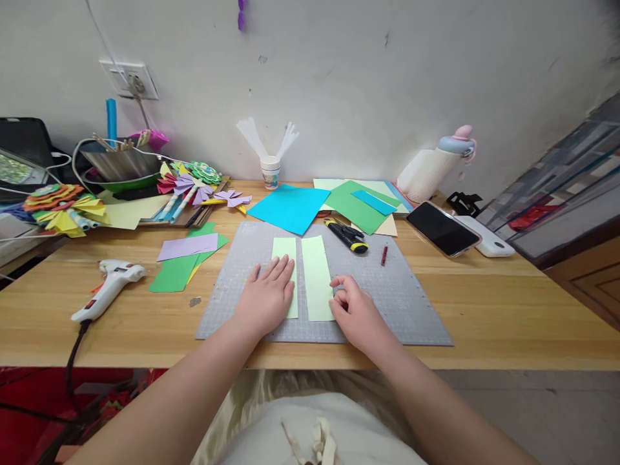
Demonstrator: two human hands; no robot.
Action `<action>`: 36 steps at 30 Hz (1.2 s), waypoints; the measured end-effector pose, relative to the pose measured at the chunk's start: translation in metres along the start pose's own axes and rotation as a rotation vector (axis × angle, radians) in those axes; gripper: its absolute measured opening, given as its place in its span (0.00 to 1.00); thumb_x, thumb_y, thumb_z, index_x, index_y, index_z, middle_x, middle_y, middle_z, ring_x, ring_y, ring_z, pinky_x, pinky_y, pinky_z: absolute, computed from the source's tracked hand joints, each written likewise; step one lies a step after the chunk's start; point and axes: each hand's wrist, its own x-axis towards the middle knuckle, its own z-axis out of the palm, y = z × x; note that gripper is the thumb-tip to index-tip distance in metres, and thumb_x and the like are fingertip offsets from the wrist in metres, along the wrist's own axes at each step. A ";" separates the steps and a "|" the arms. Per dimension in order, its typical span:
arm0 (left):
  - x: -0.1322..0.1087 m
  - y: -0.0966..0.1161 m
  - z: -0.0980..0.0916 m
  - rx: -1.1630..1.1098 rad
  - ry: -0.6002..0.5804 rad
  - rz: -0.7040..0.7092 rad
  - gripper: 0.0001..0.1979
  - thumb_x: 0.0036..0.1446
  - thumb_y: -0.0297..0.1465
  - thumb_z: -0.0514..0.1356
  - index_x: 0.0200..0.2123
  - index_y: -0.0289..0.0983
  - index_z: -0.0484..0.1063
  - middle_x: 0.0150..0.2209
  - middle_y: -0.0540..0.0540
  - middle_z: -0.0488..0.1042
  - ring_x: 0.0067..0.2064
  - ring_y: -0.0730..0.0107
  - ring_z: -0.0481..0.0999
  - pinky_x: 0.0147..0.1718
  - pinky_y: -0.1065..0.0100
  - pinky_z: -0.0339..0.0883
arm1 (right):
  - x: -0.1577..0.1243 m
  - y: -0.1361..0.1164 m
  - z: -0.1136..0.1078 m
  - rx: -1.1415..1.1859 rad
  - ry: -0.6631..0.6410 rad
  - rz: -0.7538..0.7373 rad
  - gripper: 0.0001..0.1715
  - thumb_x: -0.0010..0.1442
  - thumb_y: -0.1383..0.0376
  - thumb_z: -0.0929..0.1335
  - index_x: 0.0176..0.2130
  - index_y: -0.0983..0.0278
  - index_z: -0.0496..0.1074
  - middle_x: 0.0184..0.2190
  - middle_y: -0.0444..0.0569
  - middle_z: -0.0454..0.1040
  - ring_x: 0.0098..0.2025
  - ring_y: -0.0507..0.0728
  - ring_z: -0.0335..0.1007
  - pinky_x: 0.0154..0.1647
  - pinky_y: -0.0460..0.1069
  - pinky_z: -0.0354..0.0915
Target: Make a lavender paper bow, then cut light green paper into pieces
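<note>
Worktop: wooden table point(508, 323) against a pale wall point(339, 84), with a grey cutting mat point(411, 310) at its near edge.
Left hand: point(268, 290) palm down, fingers spread flat, pressing on paper and grasping nothing.
Right hand: point(357, 313) loosely curled, thumb and index at the paper's right long edge; whether they pinch it, I cannot tell.
Right strip: pale green point(317, 278), on the mat between the hands; its long axis runs near to far, far end leaning slightly left. It lies just left of the right hand, the nearer one.
Left strip: pale green point(285, 247), roughly parallel, a narrow gap away, partly hidden under the left hand.
Glue gun: white point(109, 289), well to the left on the wood.
Cutter: black and yellow point(346, 236), beyond the right strip, to its right.
Blue sheet: point(290, 208) overlapping the mat's far edge.
Paper cup: point(270, 175) farthest, by the wall, holding white sticks.
</note>
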 end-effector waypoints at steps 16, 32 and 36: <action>0.082 -0.043 -0.038 -0.184 0.100 -0.220 0.23 0.62 0.40 0.58 0.58 0.38 0.64 0.60 0.39 0.65 0.60 0.53 0.66 0.57 0.44 0.60 | 0.059 0.034 -0.092 -0.241 -0.278 -0.002 0.10 0.59 0.60 0.67 0.43 0.58 0.70 0.29 0.45 0.75 0.29 0.57 0.69 0.27 0.49 0.56; 0.104 0.005 -0.021 -0.125 -0.005 0.051 0.28 0.58 0.39 0.59 0.61 0.40 0.62 0.58 0.42 0.68 0.60 0.56 0.65 0.58 0.55 0.60 | 0.076 0.022 -0.032 -0.164 -0.113 -0.121 0.36 0.56 0.61 0.69 0.61 0.59 0.58 0.58 0.54 0.63 0.59 0.65 0.59 0.59 0.62 0.57; 0.137 0.025 -0.025 -0.028 -0.076 0.017 0.24 0.60 0.41 0.59 0.57 0.37 0.65 0.56 0.40 0.68 0.55 0.55 0.69 0.53 0.48 0.64 | 0.078 0.029 -0.032 -0.075 -0.105 -0.093 0.38 0.54 0.63 0.69 0.62 0.57 0.56 0.59 0.55 0.61 0.59 0.65 0.59 0.59 0.63 0.57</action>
